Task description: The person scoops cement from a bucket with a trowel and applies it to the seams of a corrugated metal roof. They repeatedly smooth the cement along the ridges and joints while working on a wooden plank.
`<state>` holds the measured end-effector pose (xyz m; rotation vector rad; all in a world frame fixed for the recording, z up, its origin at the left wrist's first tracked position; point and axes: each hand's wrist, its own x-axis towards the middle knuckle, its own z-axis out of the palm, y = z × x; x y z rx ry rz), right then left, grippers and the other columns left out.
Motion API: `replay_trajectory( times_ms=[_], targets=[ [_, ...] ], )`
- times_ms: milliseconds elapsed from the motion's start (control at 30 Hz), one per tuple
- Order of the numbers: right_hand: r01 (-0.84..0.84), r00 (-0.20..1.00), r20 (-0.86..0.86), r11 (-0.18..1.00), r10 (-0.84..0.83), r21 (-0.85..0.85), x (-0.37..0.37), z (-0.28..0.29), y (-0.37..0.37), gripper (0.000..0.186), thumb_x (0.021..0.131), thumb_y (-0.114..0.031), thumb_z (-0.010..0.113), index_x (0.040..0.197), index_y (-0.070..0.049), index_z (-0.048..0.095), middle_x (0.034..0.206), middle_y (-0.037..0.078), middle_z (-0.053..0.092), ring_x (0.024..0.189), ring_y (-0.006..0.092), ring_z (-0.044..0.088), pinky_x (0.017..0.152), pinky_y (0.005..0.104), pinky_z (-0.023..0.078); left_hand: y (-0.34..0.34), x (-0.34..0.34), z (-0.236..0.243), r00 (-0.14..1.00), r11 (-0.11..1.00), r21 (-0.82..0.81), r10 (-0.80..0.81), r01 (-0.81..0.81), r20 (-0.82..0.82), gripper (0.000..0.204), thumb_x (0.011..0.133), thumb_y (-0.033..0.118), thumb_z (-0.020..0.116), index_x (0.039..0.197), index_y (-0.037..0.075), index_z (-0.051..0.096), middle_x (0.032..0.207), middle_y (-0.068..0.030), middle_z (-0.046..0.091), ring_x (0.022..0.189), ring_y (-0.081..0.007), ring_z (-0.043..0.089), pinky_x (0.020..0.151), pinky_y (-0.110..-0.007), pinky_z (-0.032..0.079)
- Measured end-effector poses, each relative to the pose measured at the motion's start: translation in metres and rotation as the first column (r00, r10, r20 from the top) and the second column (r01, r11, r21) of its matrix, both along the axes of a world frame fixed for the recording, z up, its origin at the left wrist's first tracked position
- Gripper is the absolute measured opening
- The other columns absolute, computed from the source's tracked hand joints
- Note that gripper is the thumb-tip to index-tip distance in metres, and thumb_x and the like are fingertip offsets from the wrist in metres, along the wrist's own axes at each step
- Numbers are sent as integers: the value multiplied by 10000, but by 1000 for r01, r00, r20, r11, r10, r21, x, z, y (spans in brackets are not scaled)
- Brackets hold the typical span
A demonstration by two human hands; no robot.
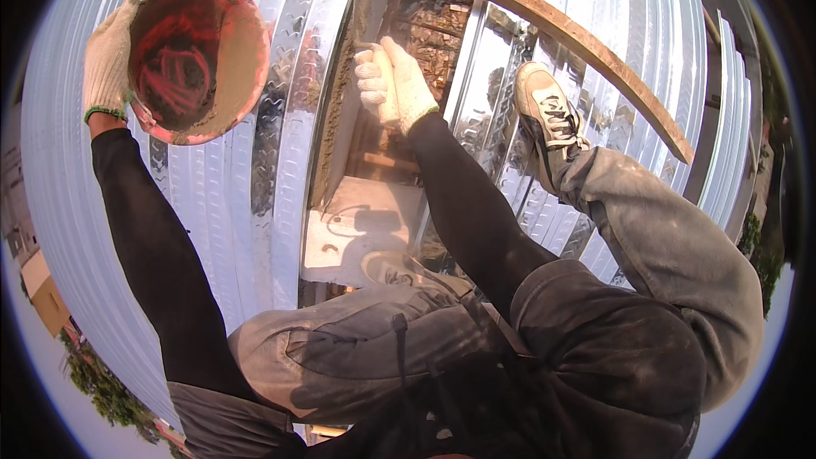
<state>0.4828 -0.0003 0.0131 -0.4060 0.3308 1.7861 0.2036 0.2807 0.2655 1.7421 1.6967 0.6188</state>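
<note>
A round red bucket, its inside smeared with grey mortar, is tipped so that its mouth faces me at the upper left. My left hand, in a cream knit glove with a green cuff, grips the bucket's left side near the rim. A thin wire handle arcs over the bucket's top edge. My right hand, gloved the same way, is closed above a long opening between metal sheets. Its fingers are curled round; what they hold, if anything, is hidden. Grey mortar lines the opening's left edge.
Ribbed shiny metal decking spreads on both sides of the opening. A long wooden board lies across it at the upper right. My right shoe stands on the decking; my other shoe is beside a pale block in the opening.
</note>
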Motion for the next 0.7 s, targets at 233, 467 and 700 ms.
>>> replay_trajectory(
  times_ms=[233, 467, 700],
  targets=[
    [109, 991, 84, 987, -99, -120, -36, 13, -67, 596, 1203, -618, 474, 1064, -70, 665, 725, -24, 475, 503, 115, 385, 437, 290, 314, 6, -3, -2, 994, 997, -49, -53, 58, 94, 597, 1098, 485, 741, 1355, -50, 801, 1204, -122, 823, 1032, -202, 764, 940, -366, 612],
    [263, 932, -239, 962, -274, -77, -74, -5, -17, 511, 1212, -576, 456, 1032, -121, 603, 728, -96, 361, 530, 74, 309, 476, 262, 274, 7, -2, -6, 995, 998, -41, -41, 45, 88, 609, 1095, 497, 737, 1383, -37, 793, 1195, -120, 824, 1049, -220, 767, 956, -377, 612],
    [95, 994, -54, 994, -98, -58, -59, 2, -7, 558, 1201, -630, 434, 1054, -122, 611, 740, -63, 418, 524, 94, 330, 480, 283, 282, 9, -10, -6, 996, 999, -45, 19, -15, 87, 640, 1085, 503, 733, 1422, -40, 773, 1238, -138, 822, 1095, -240, 766, 996, -391, 604]
  ],
)
